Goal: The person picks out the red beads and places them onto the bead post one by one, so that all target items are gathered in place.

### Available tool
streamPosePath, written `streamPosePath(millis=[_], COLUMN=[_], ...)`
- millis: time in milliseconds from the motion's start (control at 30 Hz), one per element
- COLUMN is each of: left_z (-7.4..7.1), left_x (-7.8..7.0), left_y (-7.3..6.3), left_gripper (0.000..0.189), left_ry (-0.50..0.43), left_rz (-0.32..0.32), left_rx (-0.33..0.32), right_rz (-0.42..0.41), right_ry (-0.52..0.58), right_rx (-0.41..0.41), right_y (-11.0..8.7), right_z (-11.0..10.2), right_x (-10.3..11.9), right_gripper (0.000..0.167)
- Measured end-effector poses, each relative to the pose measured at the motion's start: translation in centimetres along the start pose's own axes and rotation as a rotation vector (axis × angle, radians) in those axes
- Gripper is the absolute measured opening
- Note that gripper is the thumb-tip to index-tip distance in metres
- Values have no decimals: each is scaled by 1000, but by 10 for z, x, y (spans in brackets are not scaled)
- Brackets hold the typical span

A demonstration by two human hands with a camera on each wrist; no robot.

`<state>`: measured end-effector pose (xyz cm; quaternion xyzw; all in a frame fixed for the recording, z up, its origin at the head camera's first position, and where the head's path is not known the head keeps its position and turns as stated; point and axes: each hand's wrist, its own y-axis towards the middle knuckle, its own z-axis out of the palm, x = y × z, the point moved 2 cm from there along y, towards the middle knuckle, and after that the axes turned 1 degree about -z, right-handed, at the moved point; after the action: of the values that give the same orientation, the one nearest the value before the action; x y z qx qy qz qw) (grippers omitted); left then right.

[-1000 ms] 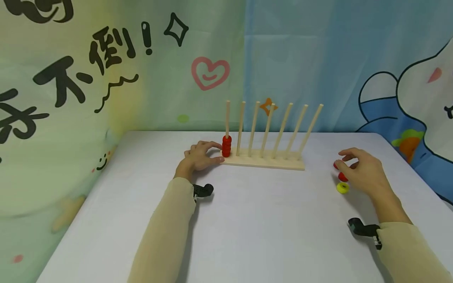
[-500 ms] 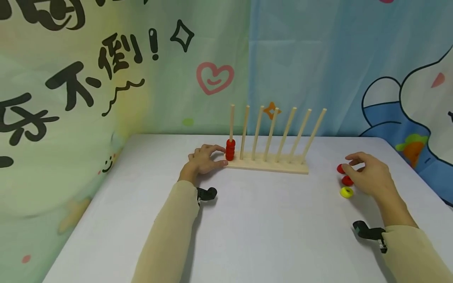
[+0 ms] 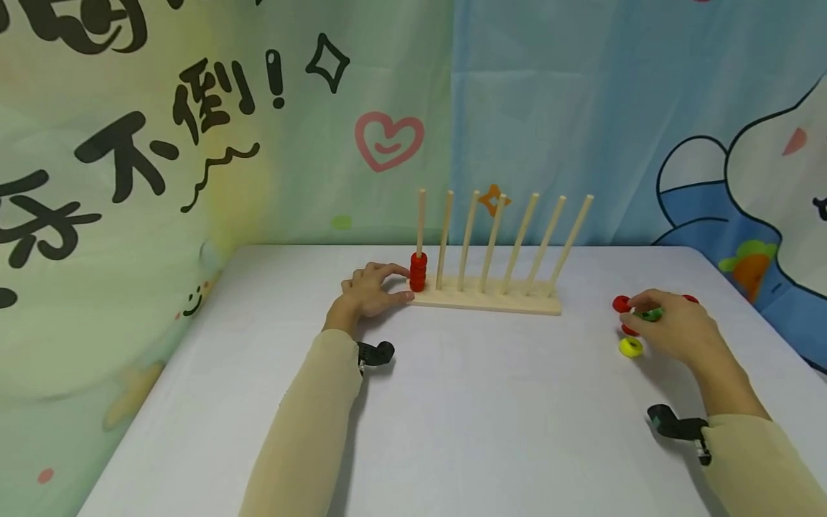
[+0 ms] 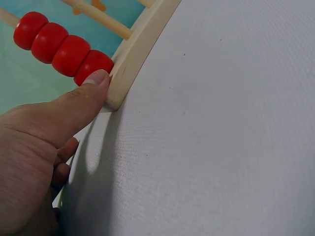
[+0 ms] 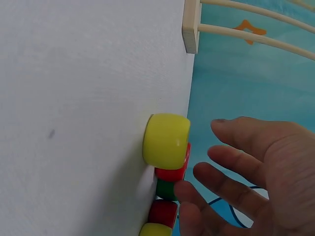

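Note:
A wooden peg stand (image 3: 484, 298) with several upright rods stands toward the back. Red beads (image 3: 418, 273) are stacked on its leftmost rod. My left hand (image 3: 371, 291) grips the stand's left end, thumb (image 4: 93, 88) in front beside the lowest red bead. Over loose beads at the right hovers my right hand (image 3: 675, 323), its fingers spread and apart in the right wrist view. A green bead (image 3: 649, 314) shows between thumb and index finger in the head view; in the right wrist view that green bead (image 5: 166, 190) sits behind a red one, below the fingers.
Near the right hand lie a yellow bead (image 3: 631, 347), a red bead (image 3: 621, 304) and another red bead (image 3: 690, 298) behind the knuckles. A second yellow bead (image 5: 156, 230) shows in the right wrist view. A printed cloth (image 3: 549, 108) hangs behind the white table (image 3: 484, 416).
My right hand has shifted slightly toward me and come over the beads; a green bead and a red one behind the knuckles now show. The left hand keeps its place on the stand.

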<state>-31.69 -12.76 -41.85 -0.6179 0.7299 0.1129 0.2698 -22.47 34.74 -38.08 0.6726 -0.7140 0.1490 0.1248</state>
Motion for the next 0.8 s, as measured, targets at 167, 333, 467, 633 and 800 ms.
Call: streamPosePath(millis=[167,333,467,633,800], left_z=[0,0,-1,-1,-1], left_x=[0,0,-1,0,1], left_y=[0,0,0,0,1], left_gripper=[51,51,52,52,52], left_ry=[2,3,3,9,12], left_rz=[-4,-4,-5,-4,0], left_rx=[9,9,12,11,10], right_rz=[-2,-9,-13,-29,-58], right_ry=[-2,6,-9,-5,14], right_rx=[30,35,48,42,35], right_y=[-1,-1,1,4,5], right_z=[4,8,10,14,16], right_x=[-2,-3,-3,1,6], right_gripper=[50,47,52,54,41])
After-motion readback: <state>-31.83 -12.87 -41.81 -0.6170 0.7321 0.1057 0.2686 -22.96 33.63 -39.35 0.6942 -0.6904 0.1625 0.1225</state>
